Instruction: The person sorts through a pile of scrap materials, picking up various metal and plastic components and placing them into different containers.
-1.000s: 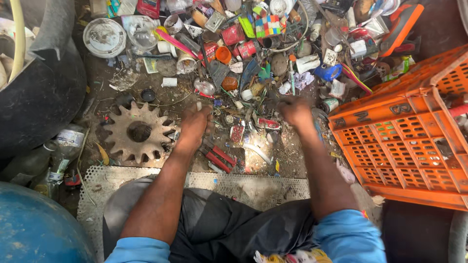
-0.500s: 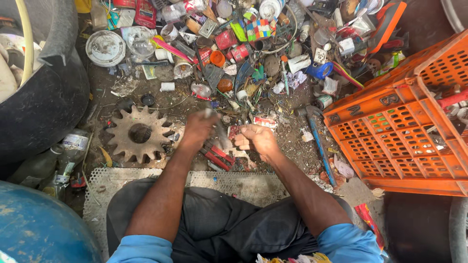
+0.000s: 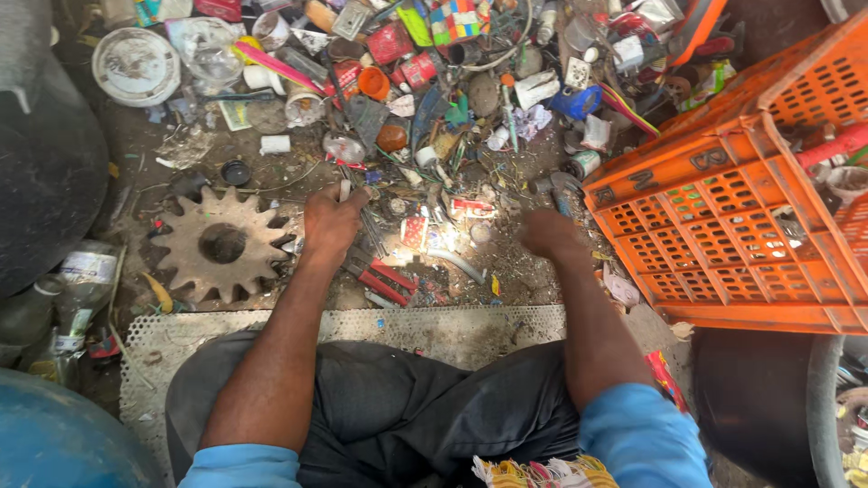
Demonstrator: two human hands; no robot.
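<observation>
**A:** So we're mid-sort here, we reckon. Our left hand [image 3: 330, 221] sits left of centre in the frame, fingers curled down onto the dirt with a small pale stub [image 3: 344, 189] poking up just above the knuckles. Looks pinched between thumb and forefinger, though we can't quite tell how firmly.

**B:** Agreed. Our right hand [image 3: 547, 233] is right of centre, loosely closed, knuckles up, and we can't tell if anything's in it. It's resting on the ground near the lower left corner of the orange crate [image 3: 723, 172].

**A:** The red-handled pliers [image 3: 380, 280] lie just below the left hand, close but not touched. The rusty gear [image 3: 221, 244] sits just to its left, apart from the fingers.

**B:** And the scrap pile [image 3: 434, 81] fills the top of the frame, well above both hands. A red-and-white scrap [image 3: 414, 232] lies between our hands.

**A:** We'd judge the next move needs a cleaner grip on that stub, lifting it free of the wires around it.
</observation>
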